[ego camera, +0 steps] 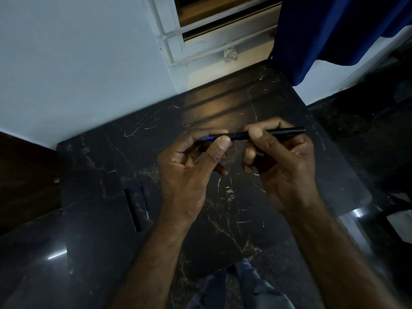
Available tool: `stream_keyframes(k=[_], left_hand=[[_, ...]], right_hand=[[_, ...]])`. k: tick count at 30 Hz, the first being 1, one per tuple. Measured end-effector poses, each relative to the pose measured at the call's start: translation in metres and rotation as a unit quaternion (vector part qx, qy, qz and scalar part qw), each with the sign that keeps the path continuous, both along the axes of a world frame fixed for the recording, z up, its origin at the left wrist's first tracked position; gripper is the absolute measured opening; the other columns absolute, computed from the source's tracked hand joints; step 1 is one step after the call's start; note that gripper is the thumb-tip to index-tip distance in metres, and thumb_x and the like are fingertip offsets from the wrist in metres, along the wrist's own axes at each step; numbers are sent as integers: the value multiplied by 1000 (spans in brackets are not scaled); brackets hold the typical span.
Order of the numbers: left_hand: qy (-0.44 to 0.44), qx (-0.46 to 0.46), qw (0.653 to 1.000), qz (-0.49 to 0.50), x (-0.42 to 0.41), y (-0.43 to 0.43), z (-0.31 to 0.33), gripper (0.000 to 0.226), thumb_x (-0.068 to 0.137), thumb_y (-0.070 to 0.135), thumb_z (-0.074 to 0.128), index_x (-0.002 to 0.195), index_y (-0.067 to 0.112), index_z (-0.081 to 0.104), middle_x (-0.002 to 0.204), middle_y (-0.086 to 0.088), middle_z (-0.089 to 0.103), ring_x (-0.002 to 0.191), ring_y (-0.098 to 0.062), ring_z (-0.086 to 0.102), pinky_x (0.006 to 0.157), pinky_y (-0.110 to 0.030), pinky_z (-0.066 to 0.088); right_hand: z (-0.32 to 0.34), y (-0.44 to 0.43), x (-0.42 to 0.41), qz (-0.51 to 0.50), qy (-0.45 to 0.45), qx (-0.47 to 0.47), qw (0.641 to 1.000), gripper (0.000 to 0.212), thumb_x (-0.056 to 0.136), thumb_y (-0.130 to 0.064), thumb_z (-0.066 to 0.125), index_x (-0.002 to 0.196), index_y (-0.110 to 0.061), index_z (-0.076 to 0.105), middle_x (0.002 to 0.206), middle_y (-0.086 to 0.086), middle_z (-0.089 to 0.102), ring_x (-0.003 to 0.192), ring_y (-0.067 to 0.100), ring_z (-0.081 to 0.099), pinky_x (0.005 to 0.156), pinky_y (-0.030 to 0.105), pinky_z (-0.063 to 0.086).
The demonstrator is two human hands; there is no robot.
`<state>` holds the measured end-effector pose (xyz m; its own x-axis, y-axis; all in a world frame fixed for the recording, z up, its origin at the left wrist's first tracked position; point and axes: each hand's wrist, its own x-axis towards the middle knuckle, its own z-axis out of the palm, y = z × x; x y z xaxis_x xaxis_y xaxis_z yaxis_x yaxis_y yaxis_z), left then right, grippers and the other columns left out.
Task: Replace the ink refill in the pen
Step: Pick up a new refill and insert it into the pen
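A dark pen barrel [281, 131] lies horizontal in the air above the black marble table [223, 208], and my right hand [283, 159] pinches it between thumb and fingers. Its left end meets a blue part [208, 138], which my left hand [191, 161] grips between thumb and forefinger. I cannot tell whether that blue part is the refill or the pen's front section. On the table to the left lie a thin blue refill [143, 200] and a black pen piece [132, 209], side by side.
A pale wall and a window frame [178, 52] stand behind the table. A blue curtain [334, 30] hangs at the upper right. The table's right edge drops to a dark glossy floor. My legs in jeans show below the front edge.
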<state>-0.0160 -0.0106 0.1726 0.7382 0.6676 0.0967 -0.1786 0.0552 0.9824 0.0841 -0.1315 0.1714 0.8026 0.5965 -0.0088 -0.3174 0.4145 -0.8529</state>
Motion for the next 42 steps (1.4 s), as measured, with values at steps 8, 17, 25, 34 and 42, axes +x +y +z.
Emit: stream_keyframes(k=[8, 17, 25, 34, 42], left_hand=[[6, -54, 998, 11, -8, -8, -5, 14, 88, 14, 75, 102, 11, 78, 88, -12, 77, 71, -17, 69, 52, -31, 57], [-6, -28, 1000, -1, -3, 6, 1, 18, 89, 12, 78, 105, 4, 75, 87, -15, 77, 70, -18, 69, 53, -30, 57], [-7, 4, 1000, -19, -1, 10, 3, 12, 91, 11, 78, 103, 11, 77, 86, -13, 77, 71, -19, 70, 53, -31, 58], [-14, 5, 1000, -12, 3, 11, 6, 16, 90, 9, 77, 106, 7, 75, 87, -16, 75, 70, -19, 69, 53, -31, 58], [-11, 29, 999, -24, -1, 16, 7, 14, 91, 10, 75, 105, 8, 75, 88, -7, 78, 72, -18, 71, 54, -31, 59]], right_hand=[[2, 0, 0, 7, -16, -9, 1000, 26, 92, -19, 71, 102, 3, 60, 72, 4, 66, 60, 17, 62, 48, 33, 49], [3, 4, -4, -30, -34, -21, 999, 13, 92, -13, 70, 83, -6, 63, 66, 5, 61, 51, 18, 59, 46, 33, 46], [5, -1, 1, 2, -44, -3, 999, 20, 93, -9, 64, 108, 3, 60, 73, 11, 63, 63, 22, 62, 51, 35, 49], [3, 6, -3, -27, -24, -18, 999, 26, 96, -20, 68, 112, 0, 61, 73, 8, 62, 59, 20, 62, 48, 31, 47], [3, 7, 0, -37, -16, -20, 999, 12, 93, -11, 71, 85, -7, 63, 65, 2, 59, 52, 15, 57, 46, 30, 46]])
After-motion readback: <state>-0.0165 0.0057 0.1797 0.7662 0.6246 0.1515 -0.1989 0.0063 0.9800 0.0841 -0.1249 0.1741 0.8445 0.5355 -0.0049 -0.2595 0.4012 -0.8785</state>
